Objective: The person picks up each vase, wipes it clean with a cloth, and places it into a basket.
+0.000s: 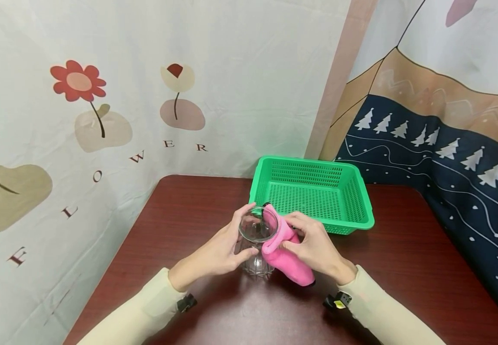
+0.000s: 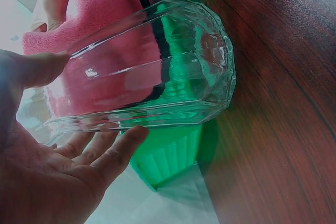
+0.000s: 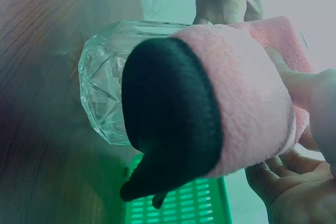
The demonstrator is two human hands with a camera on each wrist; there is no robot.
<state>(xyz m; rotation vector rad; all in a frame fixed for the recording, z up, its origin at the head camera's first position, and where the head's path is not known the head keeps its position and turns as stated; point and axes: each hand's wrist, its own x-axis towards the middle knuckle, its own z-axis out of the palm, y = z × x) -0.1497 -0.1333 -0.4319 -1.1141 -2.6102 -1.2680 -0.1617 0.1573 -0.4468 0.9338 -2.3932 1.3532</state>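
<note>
My left hand (image 1: 220, 247) holds a clear faceted glass jar (image 1: 255, 262) by its side, thumb on the near side and fingers round the far side. The jar stands upright with its round open mouth facing up, low over the table. In my right hand (image 1: 315, 244) is a folded pink fleecy cloth (image 1: 292, 266), pinched between thumb and fingers against the right side of the jar's rim. The cloth has a black edge (image 3: 168, 103), and its lower part hangs beside the jar wall. Through the glass in the left wrist view, the pink cloth (image 2: 105, 85) shows behind it.
A green plastic basket (image 1: 363, 211) with slotted walls stands on the dark red-brown table (image 1: 188, 206) just beyond the hands. Printed fabric (image 1: 240, 86) hangs behind the table and along its right side.
</note>
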